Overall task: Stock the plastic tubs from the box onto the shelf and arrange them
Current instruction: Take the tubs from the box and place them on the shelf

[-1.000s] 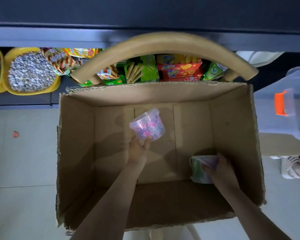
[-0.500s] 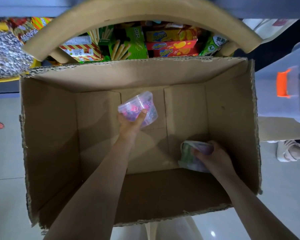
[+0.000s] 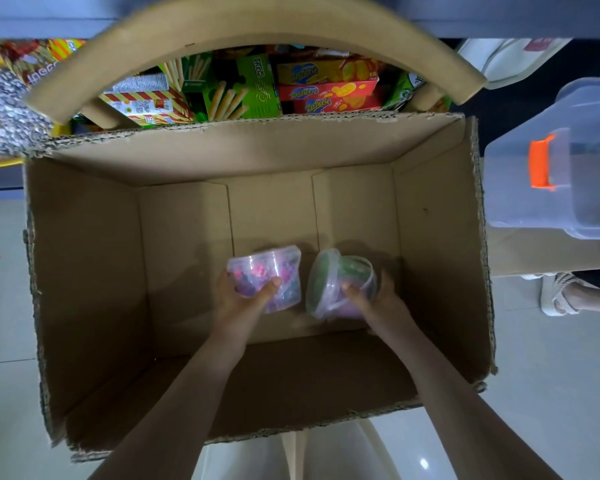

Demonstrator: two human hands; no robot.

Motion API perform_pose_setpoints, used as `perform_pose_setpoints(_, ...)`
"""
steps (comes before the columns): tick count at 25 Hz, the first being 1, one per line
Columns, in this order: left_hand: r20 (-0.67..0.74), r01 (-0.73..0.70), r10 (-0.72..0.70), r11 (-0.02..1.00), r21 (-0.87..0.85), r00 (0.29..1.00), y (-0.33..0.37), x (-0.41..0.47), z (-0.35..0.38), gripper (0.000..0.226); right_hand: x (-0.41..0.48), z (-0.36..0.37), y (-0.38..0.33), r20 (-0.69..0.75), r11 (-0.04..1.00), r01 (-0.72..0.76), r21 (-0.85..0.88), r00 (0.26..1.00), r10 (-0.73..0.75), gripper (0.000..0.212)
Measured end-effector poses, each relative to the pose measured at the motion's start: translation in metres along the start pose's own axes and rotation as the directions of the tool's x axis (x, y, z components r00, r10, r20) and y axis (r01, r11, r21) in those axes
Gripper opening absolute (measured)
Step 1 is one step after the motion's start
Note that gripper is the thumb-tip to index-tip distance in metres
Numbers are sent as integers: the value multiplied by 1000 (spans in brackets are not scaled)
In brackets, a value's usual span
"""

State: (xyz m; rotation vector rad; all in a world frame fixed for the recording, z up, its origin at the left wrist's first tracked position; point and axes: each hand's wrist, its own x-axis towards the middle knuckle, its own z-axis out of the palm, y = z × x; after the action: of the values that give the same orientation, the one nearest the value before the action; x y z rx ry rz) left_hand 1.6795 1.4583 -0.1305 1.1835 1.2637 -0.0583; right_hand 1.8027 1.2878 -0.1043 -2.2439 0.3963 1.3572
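Both my hands are inside a large open cardboard box point(image 3: 84, 271) that sits on a chair. My left hand point(image 3: 243, 299) grips a clear plastic tub point(image 3: 267, 275) filled with pink and purple pieces. My right hand point(image 3: 378, 299) grips a second clear lidded tub point(image 3: 336, 282) with green and pink contents, tipped on its side with the lid toward the left. The two tubs are side by side, close above the box floor. No other tubs show in the box.
The chair's curved wooden backrest point(image 3: 257, 26) arches over the box's far edge. Behind it a low shelf holds snack boxes point(image 3: 326, 88) and a yellow bowl of seeds point(image 3: 4, 112). A clear storage bin with an orange latch point(image 3: 561, 174) stands right, near someone's sandalled foot point(image 3: 568, 296).
My left hand has lowered the pink tub back toward the box floor. My right hand has lifted and tipped the green tub, bringing it next to the pink one.
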Motion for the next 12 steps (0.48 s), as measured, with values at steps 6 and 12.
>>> perform_pose_setpoints(6,25,38,-40,996,76,999,-14,-17,18,59,-5,-12,-2,254,798,411,-440,910,-328,111)
perform_pose_setpoints(12,46,17,-20,997,77,999,-18,-11,12,70,15,-11,-9,286,593,501,-630,860,-422,115)
